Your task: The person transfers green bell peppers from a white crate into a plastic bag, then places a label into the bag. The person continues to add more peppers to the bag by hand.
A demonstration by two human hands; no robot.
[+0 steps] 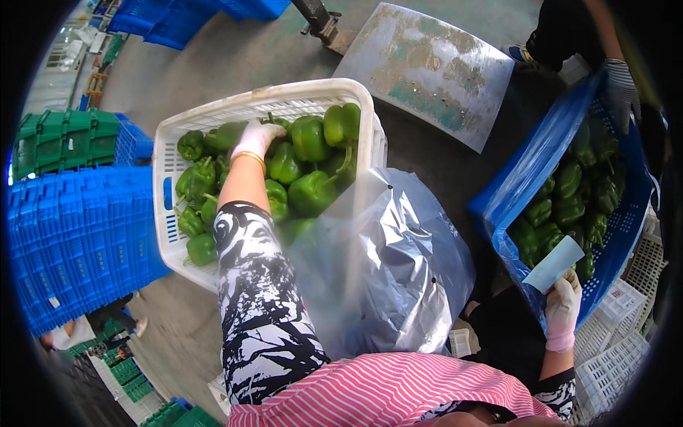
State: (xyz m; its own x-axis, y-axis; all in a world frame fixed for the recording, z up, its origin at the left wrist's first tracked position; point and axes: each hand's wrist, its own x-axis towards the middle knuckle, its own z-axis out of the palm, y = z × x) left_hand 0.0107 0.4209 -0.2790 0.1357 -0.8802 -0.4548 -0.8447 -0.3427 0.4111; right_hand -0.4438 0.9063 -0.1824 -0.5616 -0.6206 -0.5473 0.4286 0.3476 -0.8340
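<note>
My left hand [257, 137], in a white-and-pink glove, reaches into a white plastic crate [256, 95] of green bell peppers [310, 140]. Its fingers touch peppers near the far wall; whether they grip one is hidden. A translucent plastic bag [408, 256] lies over the crate's near right corner and hangs beside it. At the right, my gloved right hand [563, 301] holds a pale blue slip [554, 264] between thumb and fingers. The slip is over the near end of a blue crate [504, 248] lined with clear film and holding more green peppers [568, 205].
Another person's striped-gloved hand [623, 96] is at the blue crate's far end. A worn metal plate [427, 69] stands beyond the white crate. Stacked blue crates [85, 224] and green crates [66, 139] rise at left; white crates [613, 363] lie at lower right.
</note>
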